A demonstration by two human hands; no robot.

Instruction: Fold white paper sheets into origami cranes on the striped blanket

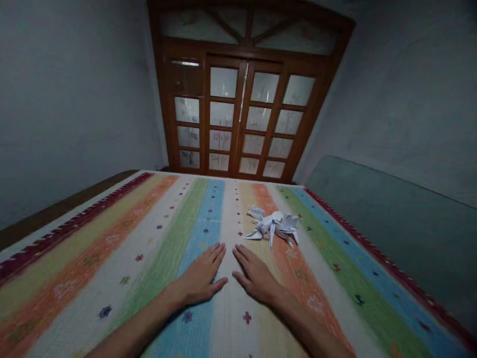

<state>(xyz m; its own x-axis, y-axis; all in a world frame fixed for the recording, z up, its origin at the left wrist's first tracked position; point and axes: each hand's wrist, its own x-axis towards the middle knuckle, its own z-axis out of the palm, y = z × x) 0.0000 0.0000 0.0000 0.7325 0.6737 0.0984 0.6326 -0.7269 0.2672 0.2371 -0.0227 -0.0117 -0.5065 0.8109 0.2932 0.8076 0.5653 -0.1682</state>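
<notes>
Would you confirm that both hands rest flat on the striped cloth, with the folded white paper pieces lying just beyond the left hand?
Not quite: the head view shows the folded white paper pieces just beyond the right hand, not the left hand. Both hands do rest flat on the striped cloth.

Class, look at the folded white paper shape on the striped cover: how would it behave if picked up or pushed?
The folded paper shape is probably very light, since it looks like thin white sheet. Its thin pointed flaps would likely bend or crush easily. A push would probably slide it rather than roll it, given its spiky outline.
</notes>
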